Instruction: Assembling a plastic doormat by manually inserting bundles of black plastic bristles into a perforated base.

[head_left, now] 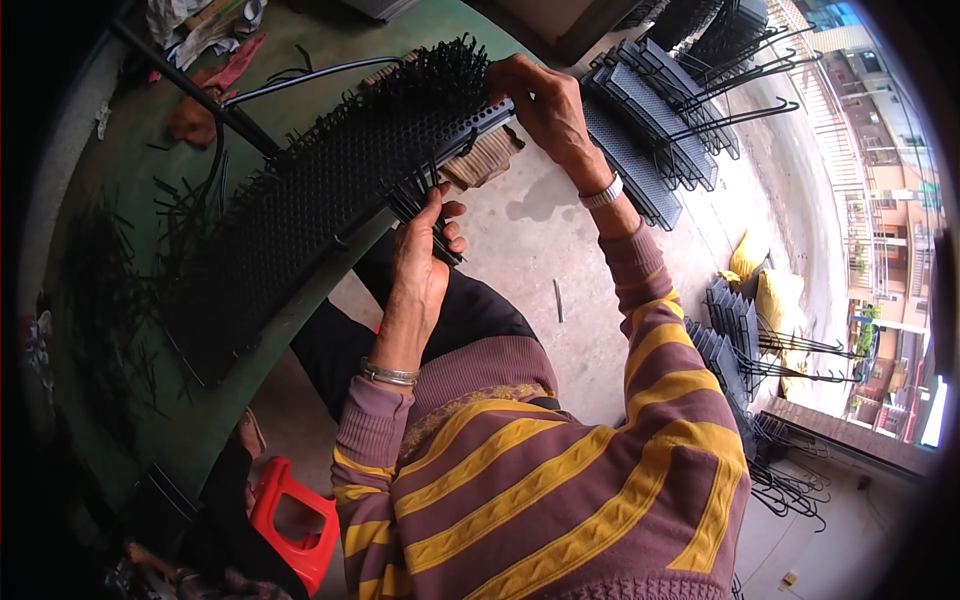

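A long black perforated panel (300,220) slants across the green tabletop in front of me. Dense black bristle-like strips (440,75) stand along its far edge and at its far right end. My left hand (425,235) is closed around a bundle of thin black strips (408,195), held against the near edge of the panel. At the panel's right end, my right hand (540,105) has its fingers pinched together over the rows of holes. What sits between those fingertips is hidden. Corrugated cardboard (483,160) shows beneath the panel's right end.
Loose black strips (110,300) are heaped on the green table (215,425) at left. Stacked perforated panels with hooked wires (650,115) stand on the floor at right, and another stack (730,330) lies nearer. A red plastic stool (300,525) is at lower left. Yellow sacks (780,300) sit beyond.
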The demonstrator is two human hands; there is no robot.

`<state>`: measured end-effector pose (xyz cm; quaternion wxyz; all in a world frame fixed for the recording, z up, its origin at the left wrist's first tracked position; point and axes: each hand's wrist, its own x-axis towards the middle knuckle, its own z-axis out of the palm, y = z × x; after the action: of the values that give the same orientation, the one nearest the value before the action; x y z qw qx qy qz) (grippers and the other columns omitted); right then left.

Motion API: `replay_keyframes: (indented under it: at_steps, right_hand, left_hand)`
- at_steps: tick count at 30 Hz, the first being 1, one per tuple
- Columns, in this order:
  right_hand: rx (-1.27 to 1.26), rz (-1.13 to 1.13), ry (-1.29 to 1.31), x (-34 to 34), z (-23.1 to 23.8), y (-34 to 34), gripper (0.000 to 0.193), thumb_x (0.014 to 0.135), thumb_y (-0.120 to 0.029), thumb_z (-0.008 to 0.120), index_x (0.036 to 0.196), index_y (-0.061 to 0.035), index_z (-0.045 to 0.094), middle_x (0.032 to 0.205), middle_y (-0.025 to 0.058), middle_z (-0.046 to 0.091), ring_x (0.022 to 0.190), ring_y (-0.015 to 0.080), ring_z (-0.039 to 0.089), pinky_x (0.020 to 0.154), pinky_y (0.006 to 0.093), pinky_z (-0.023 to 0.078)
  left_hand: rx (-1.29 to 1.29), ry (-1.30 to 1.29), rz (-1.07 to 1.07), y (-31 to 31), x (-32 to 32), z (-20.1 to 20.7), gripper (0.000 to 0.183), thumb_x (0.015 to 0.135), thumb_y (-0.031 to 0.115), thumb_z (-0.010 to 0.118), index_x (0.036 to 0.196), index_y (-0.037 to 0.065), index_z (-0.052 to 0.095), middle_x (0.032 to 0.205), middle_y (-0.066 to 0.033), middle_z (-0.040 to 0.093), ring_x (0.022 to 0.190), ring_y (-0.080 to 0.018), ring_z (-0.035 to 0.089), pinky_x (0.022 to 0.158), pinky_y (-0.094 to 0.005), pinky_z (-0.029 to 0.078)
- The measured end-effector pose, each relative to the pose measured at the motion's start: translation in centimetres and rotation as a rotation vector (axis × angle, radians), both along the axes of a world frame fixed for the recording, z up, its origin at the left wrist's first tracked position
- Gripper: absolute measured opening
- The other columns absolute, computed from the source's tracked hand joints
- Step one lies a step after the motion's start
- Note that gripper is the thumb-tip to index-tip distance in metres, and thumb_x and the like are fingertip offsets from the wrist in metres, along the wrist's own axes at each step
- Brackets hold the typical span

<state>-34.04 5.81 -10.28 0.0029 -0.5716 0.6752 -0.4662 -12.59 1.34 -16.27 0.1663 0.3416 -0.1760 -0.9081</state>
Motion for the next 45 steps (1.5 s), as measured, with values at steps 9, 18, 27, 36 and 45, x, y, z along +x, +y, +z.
replay_keyframes:
  at_steps: [9,18,27,36,45]
  right_hand:
    - [0.001,0.039,0.095,-0.8,0.0,0.0,0.017,0.085,0.006,0.053,0.098,0.0,0.061,0.079,0.0098,0.065,0.071,0.0182,0.067,0.063,0.0279,0.052]
    - [0.017,0.089,0.181,-0.6,0.2,0.5,0.024,0.079,0.008,0.054,0.1,-0.0026,0.061,0.078,0.0085,0.063,0.068,0.0196,0.065,0.059,0.0292,0.053]
    - [-0.004,0.035,-0.029,-0.5,-0.9,0.2,0.015,0.087,0.006,0.056,0.1,0.0014,0.062,0.085,0.0092,0.067,0.075,0.0169,0.068,0.068,0.027,0.053]
    - [-0.012,-0.057,0.304,-0.5,-2.1,-0.4,0.021,0.08,-0.003,0.064,0.097,-0.0134,0.069,0.087,0.0054,0.063,0.081,0.0224,0.063,0.066,0.0317,0.051]
    - [-0.044,-0.23,0.485,-0.1,-3.1,-0.4,0.028,0.082,-0.011,0.067,0.108,-0.0206,0.07,0.088,0.0041,0.059,0.078,0.0215,0.059,0.065,0.0326,0.048]
  left_hand:
    - [-0.007,-0.026,-0.002,0.0,-0.1,-0.1,0.027,0.089,0.027,0.066,0.11,0.01,0.063,0.082,-0.0013,0.057,0.064,-0.0071,0.042,0.053,-0.0227,0.036]
    - [-0.045,-0.019,0.014,0.1,0.0,-0.3,0.024,0.09,0.025,0.065,0.109,0.01,0.063,0.081,-0.0007,0.057,0.065,-0.007,0.043,0.052,-0.0222,0.035]
    - [-0.021,-0.049,0.004,0.3,0.0,0.2,0.025,0.092,0.027,0.063,0.11,0.009,0.062,0.08,-0.0009,0.055,0.066,-0.0074,0.041,0.053,-0.0229,0.036]
    - [-0.028,-0.048,0.021,0.3,0.1,-0.2,0.026,0.092,0.026,0.063,0.109,0.007,0.062,0.078,-0.0007,0.054,0.066,-0.0078,0.042,0.053,-0.0228,0.036]
    - [-0.036,-0.022,0.025,0.5,0.3,0.1,0.028,0.09,0.027,0.065,0.109,0.007,0.062,0.078,-0.0008,0.055,0.065,-0.0071,0.043,0.052,-0.0224,0.037]
